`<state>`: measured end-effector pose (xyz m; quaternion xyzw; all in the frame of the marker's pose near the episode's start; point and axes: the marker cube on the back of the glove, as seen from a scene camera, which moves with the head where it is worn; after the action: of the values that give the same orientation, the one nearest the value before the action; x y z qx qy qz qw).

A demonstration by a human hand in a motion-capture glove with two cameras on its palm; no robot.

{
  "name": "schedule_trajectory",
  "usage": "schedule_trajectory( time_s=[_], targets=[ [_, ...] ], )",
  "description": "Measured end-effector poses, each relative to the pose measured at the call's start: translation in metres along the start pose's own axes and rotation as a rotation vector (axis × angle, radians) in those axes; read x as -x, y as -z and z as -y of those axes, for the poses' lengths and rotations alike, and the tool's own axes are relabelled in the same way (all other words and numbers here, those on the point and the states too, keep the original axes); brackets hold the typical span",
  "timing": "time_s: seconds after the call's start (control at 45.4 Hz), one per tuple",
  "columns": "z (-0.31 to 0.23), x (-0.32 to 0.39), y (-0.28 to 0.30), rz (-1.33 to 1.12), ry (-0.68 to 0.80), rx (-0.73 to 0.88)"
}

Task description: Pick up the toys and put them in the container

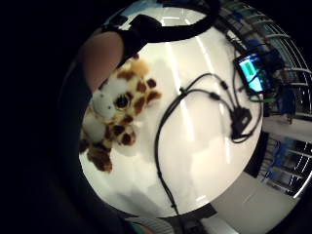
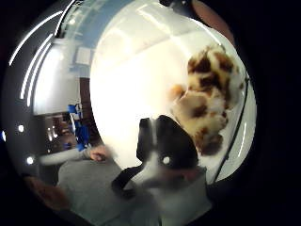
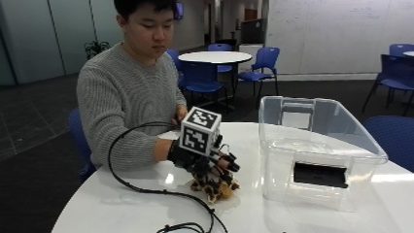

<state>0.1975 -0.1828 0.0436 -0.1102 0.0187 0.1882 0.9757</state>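
Note:
A brown-spotted giraffe plush point(image 3: 214, 187) lies on the white round table point(image 3: 129, 208), just left of the clear plastic container point(image 3: 317, 145). My gloved right hand point(image 3: 192, 158) hovers right above it, palm down, fingers point(image 3: 226, 163) spread and relaxed, holding nothing. The little finger side palm view shows the giraffe plush point(image 1: 119, 109) lying flat on the table beside a fingertip point(image 1: 102, 56). In the thumb side palm view a black-and-white plush point(image 2: 164, 150) lies next to the giraffe plush point(image 2: 207, 108), near the table edge by my body; the outside view hides it.
The container has no lid, and a dark rectangular patch point(image 3: 320, 174) shows low on its near wall. A small lit screen point(image 1: 251, 70) sits at the table's far edge. Blue chairs point(image 3: 259, 65) and another round table point(image 3: 215, 57) stand behind.

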Motion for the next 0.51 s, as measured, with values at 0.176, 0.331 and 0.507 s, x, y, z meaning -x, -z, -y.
schedule_trajectory(
  time_s=[0.176, 0.331, 0.507],
  targets=[
    [0.006, 0.006, -0.045, -0.133, -0.062, 0.027],
    [0.009, 0.005, -0.047, -0.163, -0.089, 0.025],
    [0.012, 0.003, -0.043, -0.194, -0.088, -0.001]
  ],
)
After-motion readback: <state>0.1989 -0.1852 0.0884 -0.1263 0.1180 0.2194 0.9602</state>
